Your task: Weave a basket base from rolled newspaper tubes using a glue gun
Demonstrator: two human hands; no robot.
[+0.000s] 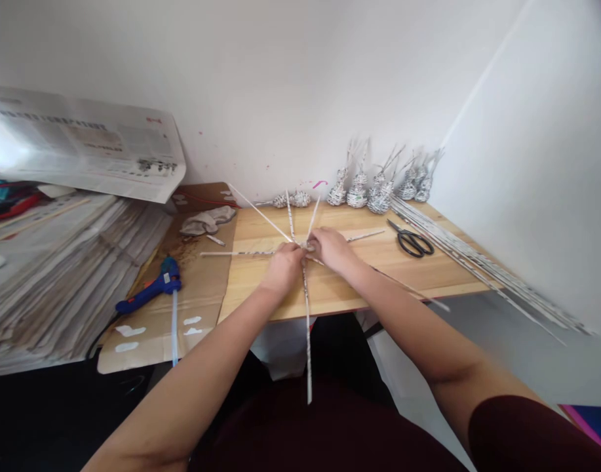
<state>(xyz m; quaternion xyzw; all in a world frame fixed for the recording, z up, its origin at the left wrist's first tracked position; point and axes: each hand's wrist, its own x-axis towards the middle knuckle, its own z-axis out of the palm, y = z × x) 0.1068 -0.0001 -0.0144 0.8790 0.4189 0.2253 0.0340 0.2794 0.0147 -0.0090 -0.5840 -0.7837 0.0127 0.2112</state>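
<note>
Nearest the body, one of several thin rolled paper sticks (307, 314) runs out past the front edge of the wooden board (246, 282); the others fan outward from a crossing point near the middle of the board. At that crossing the left hand (284, 267) has its fingers closed on the sticks, and the right hand (333, 249), just beside it, pinches there too, though the fingers hide the exact join. To the left, a blue glue gun (155, 288) lies on brown cardboard (206, 295), a pale glue stick (175, 321) reaching from it toward the near edge, with a tall newspaper stack (84, 262) beyond the cardboard's left side. To the right lie black-handled scissors (403, 232) and a long stick bundle (477, 255) slanting off the board. Farther back are a crumpled cloth (209, 221), woven paper pieces (358, 190) standing in a row, and the white wall (261, 78)
</note>
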